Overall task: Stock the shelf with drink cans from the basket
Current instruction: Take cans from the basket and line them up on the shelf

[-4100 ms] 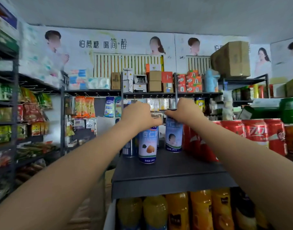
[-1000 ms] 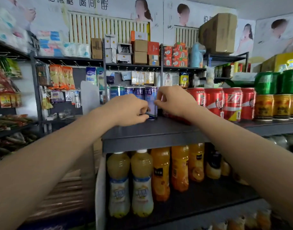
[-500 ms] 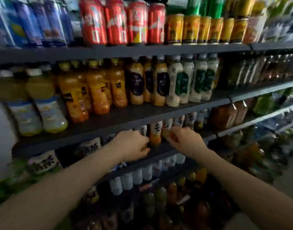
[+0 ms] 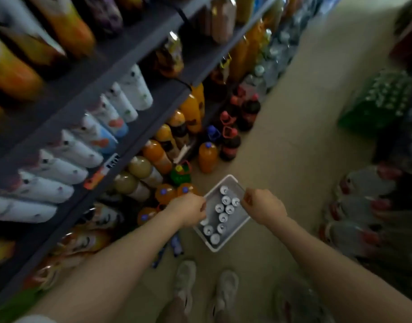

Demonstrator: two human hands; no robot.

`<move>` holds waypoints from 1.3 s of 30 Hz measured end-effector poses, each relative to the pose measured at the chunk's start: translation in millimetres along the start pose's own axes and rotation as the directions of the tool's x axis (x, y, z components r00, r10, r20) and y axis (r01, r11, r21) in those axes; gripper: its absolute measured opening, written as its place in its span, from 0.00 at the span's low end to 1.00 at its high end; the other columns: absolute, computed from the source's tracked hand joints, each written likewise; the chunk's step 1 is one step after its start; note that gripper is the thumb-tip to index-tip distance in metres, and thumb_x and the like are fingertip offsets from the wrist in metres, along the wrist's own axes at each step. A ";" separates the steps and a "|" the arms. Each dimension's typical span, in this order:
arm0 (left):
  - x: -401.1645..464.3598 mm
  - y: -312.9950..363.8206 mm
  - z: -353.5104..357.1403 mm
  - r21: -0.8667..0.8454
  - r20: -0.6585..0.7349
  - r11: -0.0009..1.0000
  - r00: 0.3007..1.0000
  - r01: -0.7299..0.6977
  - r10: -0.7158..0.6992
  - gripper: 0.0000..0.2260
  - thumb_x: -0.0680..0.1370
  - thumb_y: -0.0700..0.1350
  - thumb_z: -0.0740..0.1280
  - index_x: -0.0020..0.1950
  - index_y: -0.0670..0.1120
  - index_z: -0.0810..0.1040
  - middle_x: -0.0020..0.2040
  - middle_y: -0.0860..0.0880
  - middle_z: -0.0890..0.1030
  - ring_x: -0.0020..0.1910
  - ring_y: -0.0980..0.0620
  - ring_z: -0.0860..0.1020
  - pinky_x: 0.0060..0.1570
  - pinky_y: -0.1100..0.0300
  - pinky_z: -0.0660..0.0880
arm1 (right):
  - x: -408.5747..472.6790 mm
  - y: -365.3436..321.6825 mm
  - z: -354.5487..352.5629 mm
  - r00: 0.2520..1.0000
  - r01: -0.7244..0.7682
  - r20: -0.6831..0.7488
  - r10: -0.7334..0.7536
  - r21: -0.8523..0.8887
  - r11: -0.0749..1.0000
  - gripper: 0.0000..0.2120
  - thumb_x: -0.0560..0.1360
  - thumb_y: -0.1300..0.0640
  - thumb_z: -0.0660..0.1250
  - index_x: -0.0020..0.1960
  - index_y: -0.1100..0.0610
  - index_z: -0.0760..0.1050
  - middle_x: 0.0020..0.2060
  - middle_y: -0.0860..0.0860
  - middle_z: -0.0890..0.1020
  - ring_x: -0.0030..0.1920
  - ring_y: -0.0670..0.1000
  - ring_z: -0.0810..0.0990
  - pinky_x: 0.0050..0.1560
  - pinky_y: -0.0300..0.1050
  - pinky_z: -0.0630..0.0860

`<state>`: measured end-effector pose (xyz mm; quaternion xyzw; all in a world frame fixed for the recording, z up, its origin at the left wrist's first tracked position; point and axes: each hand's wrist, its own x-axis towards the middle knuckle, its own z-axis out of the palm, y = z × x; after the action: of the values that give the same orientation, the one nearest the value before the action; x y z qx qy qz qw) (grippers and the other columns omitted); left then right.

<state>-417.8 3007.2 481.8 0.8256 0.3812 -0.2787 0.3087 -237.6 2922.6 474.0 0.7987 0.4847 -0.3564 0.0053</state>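
Beige shop floor (image 4: 282, 141): empty, curled fingers (image 4: 248, 198) over white plastic basket (image 4: 233, 241); crowded silver-topped cans (image 4: 223, 216) could topple when grabbed.

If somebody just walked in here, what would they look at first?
Probably the white basket on the floor, right in the middle, with silver can tops shining inside it. The left hand and right hand reach down over it, fingers curled. On the left, shelves hold rows of white bottles, with orange drink bottles standing on the floor beside them.
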 end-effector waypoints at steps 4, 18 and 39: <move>94.9 -9.2 79.6 -0.043 0.091 0.999 0.996 0.007 -0.003 0.10 0.79 0.46 0.59 0.51 0.41 0.76 0.53 0.41 0.79 0.51 0.43 0.77 0.41 0.57 0.68 | 55.9 63.7 81.2 0.988 -0.149 0.056 0.145 0.090 0.985 0.12 0.78 0.52 0.58 0.44 0.60 0.71 0.47 0.60 0.82 0.48 0.60 0.80 0.41 0.45 0.72; 331.7 -126.9 324.1 -0.100 -0.093 0.983 0.982 0.155 -0.165 0.17 0.79 0.45 0.62 0.67 0.46 0.67 0.65 0.46 0.71 0.63 0.47 0.71 0.58 0.53 0.73 | 261.5 153.2 376.3 0.964 -0.266 0.084 0.252 0.251 0.931 0.18 0.78 0.57 0.62 0.64 0.63 0.66 0.63 0.60 0.70 0.60 0.60 0.73 0.56 0.49 0.69; 446.9 -99.2 347.4 -0.045 -0.272 0.997 0.959 0.064 -0.074 0.27 0.73 0.47 0.71 0.66 0.45 0.63 0.64 0.43 0.74 0.59 0.41 0.75 0.51 0.50 0.73 | 260.7 182.5 393.3 0.915 -0.258 -0.116 0.386 0.569 0.781 0.25 0.67 0.50 0.73 0.60 0.53 0.68 0.51 0.49 0.81 0.51 0.51 0.80 0.47 0.48 0.78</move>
<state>-327.9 3012.2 -85.8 0.8369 0.4535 -0.1656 0.2579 -245.5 2887.6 -30.6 0.8735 0.2166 -0.3793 -0.2148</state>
